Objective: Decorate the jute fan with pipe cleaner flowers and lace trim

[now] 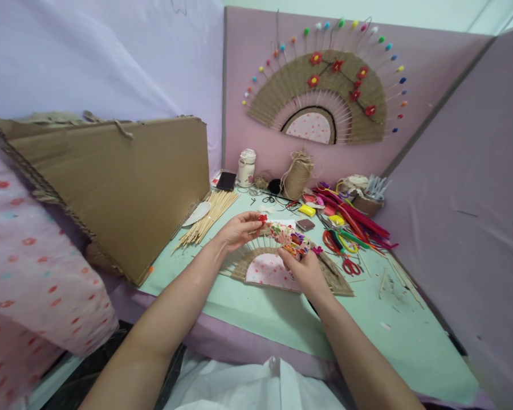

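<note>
Left grip (241, 229) pinching small red flower (263, 218), right grip (304, 272) holding multicoloured floral piece (284, 233); tan woven fan (334, 278) below, inside pale-green surface (389, 341) front edge.

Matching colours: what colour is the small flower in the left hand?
The small flower is red, best seen in the head view.

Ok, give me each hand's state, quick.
Left hand: closed, pinching a small red piece.
Right hand: closed, holding a multicoloured flower-patterned piece.
</note>
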`<action>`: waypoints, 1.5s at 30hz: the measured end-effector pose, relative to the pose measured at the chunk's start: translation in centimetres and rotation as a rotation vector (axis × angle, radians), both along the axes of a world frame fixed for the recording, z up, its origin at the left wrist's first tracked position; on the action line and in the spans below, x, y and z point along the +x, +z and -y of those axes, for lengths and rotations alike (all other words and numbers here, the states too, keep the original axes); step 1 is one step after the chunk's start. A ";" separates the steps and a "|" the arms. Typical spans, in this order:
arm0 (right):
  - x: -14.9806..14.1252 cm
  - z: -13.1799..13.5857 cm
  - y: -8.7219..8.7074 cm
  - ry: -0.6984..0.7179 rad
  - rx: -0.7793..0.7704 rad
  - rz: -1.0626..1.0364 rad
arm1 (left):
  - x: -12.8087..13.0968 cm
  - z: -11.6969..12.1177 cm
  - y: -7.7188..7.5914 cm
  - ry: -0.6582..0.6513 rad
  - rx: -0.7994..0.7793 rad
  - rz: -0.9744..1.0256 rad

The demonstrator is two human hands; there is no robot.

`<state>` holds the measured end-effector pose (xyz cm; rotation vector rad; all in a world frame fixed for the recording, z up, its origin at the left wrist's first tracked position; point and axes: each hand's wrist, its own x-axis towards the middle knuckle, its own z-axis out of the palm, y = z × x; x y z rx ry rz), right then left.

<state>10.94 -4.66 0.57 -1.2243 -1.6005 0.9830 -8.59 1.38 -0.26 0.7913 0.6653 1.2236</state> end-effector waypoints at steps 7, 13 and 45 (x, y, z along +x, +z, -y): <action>-0.2 0.0 0.0 0.003 -0.010 -0.014 | 0.3 0.1 0.0 -0.029 -0.015 -0.003; -0.1 -0.2 -0.5 -0.039 0.027 0.023 | 0.4 0.2 0.2 -0.047 -0.021 -0.001; 0.2 -0.6 -0.9 -0.011 0.049 0.022 | 0.3 0.1 0.0 -0.062 -0.026 -0.014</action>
